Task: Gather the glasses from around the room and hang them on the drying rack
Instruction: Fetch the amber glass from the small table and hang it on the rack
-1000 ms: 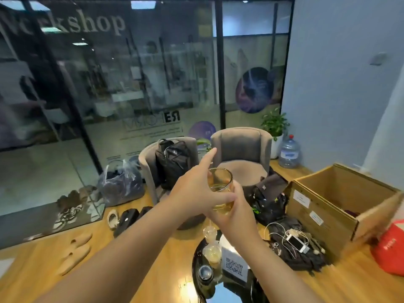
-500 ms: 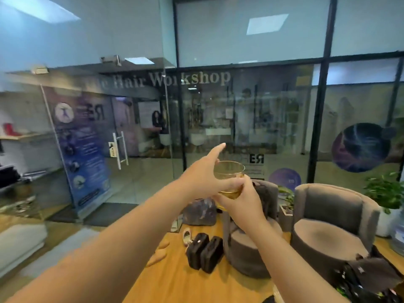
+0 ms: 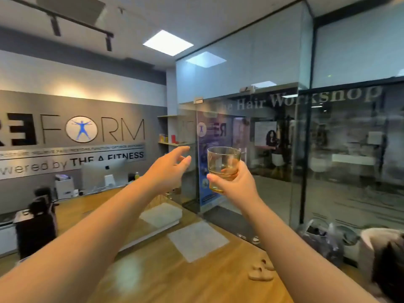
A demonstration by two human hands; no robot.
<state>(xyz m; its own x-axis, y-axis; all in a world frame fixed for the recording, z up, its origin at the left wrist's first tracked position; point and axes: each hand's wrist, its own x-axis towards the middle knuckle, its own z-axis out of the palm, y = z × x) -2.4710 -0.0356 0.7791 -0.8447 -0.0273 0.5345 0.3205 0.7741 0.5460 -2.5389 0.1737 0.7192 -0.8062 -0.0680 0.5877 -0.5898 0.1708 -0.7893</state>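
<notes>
right hand (image 3: 235, 185) around amber-tinted glass (image 3: 223, 165)

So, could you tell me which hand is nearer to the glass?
Right. The right hand grips the glass around its base; the left hand is open beside it, apart.

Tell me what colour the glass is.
Clear with an amber tint, glass, seen in the head view.
</notes>
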